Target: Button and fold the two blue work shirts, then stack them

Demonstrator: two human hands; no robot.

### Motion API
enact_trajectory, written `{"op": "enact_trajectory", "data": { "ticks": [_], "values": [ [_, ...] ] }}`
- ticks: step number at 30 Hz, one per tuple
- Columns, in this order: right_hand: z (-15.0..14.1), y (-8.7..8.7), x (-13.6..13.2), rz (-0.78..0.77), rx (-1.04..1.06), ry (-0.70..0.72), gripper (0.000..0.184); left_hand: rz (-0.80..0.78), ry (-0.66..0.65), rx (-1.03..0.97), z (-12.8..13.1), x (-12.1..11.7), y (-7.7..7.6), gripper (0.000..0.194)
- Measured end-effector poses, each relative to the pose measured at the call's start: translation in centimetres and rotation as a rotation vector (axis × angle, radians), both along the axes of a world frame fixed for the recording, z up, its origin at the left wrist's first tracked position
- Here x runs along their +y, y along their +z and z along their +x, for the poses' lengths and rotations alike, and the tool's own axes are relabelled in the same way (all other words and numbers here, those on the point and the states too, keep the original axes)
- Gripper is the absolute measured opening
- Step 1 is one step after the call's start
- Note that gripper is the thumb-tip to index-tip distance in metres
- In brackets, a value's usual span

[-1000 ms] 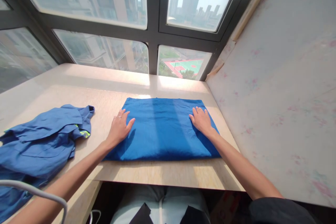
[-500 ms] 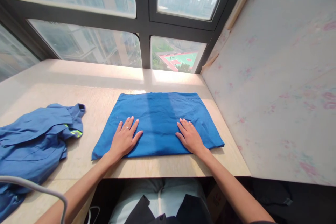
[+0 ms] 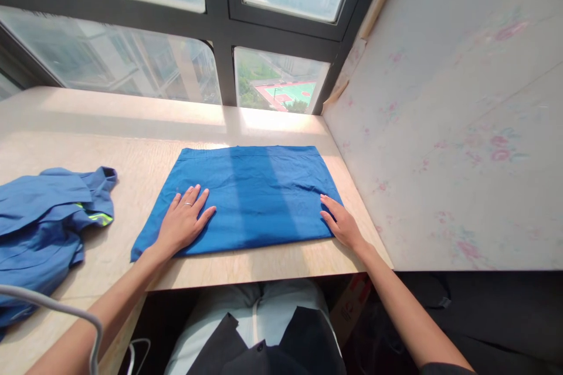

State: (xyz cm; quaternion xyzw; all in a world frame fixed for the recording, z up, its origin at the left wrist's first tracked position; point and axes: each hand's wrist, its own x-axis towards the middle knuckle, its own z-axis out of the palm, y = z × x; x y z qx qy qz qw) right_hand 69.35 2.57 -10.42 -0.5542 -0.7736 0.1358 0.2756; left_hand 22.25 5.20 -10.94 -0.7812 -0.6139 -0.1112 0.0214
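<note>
A folded blue cloth (image 3: pixel 250 193) lies flat on the wooden tabletop, with faint creases and a stitched band along its far edge. Resting palm down on its left part is my left hand (image 3: pixel 185 221), fingers spread, a ring on one finger. My right hand (image 3: pixel 342 224) is at the cloth's right edge. Its fingers are stretched out and touch the fabric near the front right corner, which the hand covers. Neither hand grasps anything.
A crumpled blue garment (image 3: pixel 48 217) with yellow-green trim lies at the left. A grey cable (image 3: pixel 57 304) arches over the front left. The floral-papered wall (image 3: pixel 440 129) bounds the right side, and the windows (image 3: pixel 272 79) stand behind the wooden tabletop (image 3: pixel 211 269).
My right hand has slid right across the cloth to its right edge. My left hand stays at about the same place on it. The whole view has shifted somewhat to the right.
</note>
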Motion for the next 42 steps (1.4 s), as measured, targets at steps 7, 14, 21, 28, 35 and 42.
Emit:
{"op": "enact_trajectory", "data": {
  "ticks": [7, 14, 21, 28, 35, 42],
  "values": [
    [2.6, 0.8, -1.9, 0.001, 0.22, -0.226, 0.048, 0.005, -0.009, 0.008, -0.3, 0.5, 0.0, 0.068],
    [4.1, 2.0, -4.9, -0.155, 0.148, -0.314, 0.043, -0.029, -0.017, 0.02, -0.9, 1.6, 0.3, 0.07],
    [4.2, 3.4, -4.8, -0.187, 0.213, -0.371, 0.031, -0.031, -0.031, 0.009, -1.1, 1.8, 0.2, 0.069],
    [5.3, 4.3, -3.8, -0.228, 0.137, -0.339, 0.031, -0.037, -0.028, 0.009, -1.1, 1.7, 0.2, 0.07],
    [4.7, 3.7, -4.2, -0.194, 0.182, -0.384, 0.03, -0.042, -0.023, 0.004, -1.1, 1.9, 0.2, 0.068],
    [3.8, 3.6, -6.0, -0.392, 0.294, -0.477, 0.044, -0.043, -0.042, -0.022, -1.5, 2.3, 0.1, 0.069]
  ]
}}
